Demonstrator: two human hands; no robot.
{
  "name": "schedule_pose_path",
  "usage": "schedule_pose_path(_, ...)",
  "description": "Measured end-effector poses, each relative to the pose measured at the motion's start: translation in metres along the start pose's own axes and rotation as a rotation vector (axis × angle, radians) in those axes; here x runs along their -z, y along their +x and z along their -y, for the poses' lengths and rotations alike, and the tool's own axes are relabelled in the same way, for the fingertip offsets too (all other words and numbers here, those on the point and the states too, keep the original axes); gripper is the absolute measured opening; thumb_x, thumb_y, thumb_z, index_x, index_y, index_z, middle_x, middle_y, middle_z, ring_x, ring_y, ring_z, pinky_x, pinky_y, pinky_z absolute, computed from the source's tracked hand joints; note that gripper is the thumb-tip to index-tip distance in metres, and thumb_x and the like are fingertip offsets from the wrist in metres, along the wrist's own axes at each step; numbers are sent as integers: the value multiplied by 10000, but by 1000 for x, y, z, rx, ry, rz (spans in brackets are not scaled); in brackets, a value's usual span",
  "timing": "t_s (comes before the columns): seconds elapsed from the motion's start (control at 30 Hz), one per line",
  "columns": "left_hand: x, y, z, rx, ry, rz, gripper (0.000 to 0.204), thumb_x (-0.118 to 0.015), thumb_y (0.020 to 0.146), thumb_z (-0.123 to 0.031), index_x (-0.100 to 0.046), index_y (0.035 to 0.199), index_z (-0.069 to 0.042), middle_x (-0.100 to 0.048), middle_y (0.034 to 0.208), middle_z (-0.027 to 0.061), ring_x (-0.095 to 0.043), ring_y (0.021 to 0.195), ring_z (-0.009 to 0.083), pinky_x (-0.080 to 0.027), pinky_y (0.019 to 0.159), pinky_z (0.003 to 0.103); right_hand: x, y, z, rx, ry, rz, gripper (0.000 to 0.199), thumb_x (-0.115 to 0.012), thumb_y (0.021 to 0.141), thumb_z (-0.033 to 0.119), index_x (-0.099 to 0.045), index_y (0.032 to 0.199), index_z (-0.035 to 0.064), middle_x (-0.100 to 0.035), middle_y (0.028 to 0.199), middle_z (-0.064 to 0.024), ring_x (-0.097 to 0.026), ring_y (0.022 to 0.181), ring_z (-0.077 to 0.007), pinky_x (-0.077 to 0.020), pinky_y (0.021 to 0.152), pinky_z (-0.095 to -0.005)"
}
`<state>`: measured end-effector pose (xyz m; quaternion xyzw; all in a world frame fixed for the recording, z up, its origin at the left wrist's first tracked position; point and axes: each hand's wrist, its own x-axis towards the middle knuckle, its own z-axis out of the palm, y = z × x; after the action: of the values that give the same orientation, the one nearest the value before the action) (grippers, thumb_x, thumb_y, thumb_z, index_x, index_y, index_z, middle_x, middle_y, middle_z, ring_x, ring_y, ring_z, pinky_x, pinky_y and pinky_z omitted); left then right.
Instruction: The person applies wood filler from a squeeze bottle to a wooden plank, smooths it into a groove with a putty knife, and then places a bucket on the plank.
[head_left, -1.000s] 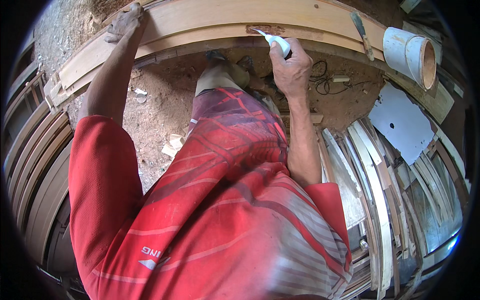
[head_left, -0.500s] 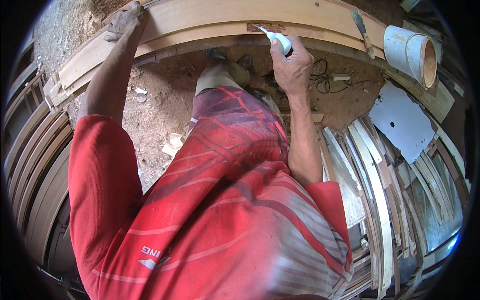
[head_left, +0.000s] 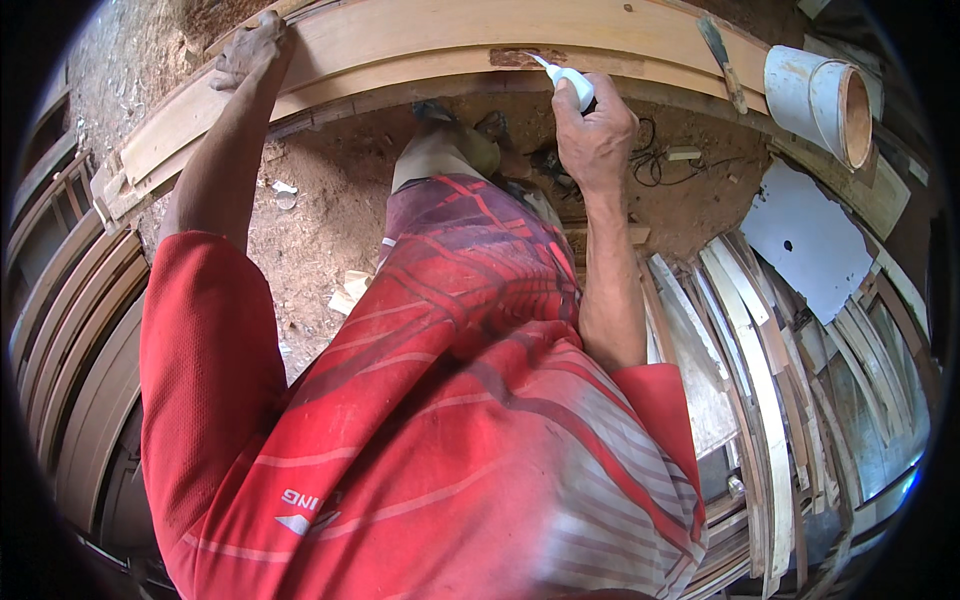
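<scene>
A long pale wooden board (head_left: 430,45) with a stepped edge lies across the far side. My left hand (head_left: 250,52) is closed over its left part, fingers curled at the edge. In my right hand (head_left: 597,135) is a small white squeeze bottle (head_left: 571,82) with a thin pointed nozzle. The nozzle tip is over a dark reddish-brown patch (head_left: 512,58) in the board's near step; whether it touches cannot be made out. Right of that, a flat tool with a grey end and wooden handle (head_left: 735,88) lies across the board.
A white cylinder with a brown inside (head_left: 815,100) sits at the board's right end. Below it are a pale sheet with a hole (head_left: 810,235) and stacked wood strips (head_left: 755,400). Curved boards (head_left: 85,330) stand left. A black cable (head_left: 655,160) lies on the dusty ground.
My right hand and the bottle have shifted slightly right, and the nozzle tip has moved right along the dark patch. My left hand stays on the board.
</scene>
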<state>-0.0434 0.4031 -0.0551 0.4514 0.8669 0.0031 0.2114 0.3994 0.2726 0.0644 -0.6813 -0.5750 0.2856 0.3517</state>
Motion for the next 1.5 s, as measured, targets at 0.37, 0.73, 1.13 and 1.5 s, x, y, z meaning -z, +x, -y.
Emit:
schedule_pose_path(0.37,25,-59,-63,263,180,-245,614,-415,989,-563,-753,1162,-81,-712,1244,194,-638,1215,383,-469,1025,560,-13,-1,-5,47,0,42,196,-721,925,194,-690,933,1,-615,653,-94,-552,578,-143,-477,559,-346)
schedule_pose_path(0.73,23,-56,-63,257,201,-222,623,-418,990,-586,-761,1141,-88,-724,1211,194,-655,1181,389,-484,999,557,3,-5,1,8,-16,37,178,-708,900,170,-642,860,10,-648,719,-189,-661,620,-342,-513,586,-424)
schedule_pose_path(1.13,13,-45,-51,234,248,-225,646,-441,979,-623,-765,1106,-79,-738,1159,202,-674,1134,399,-500,964,578,-8,-1,4,51,-8,44,215,-706,902,172,-596,819,6,-613,686,-193,-635,592,-357,-496,564,-437)
schedule_pose_path(1.5,-64,133,147,26,-503,242,643,-449,972,-627,-761,1127,-87,-717,1226,190,-630,1221,384,-462,1009,614,-1,5,2,93,-16,36,209,-696,895,162,-589,810,5,-601,678,-193,-617,588,-373,-482,561,-450)
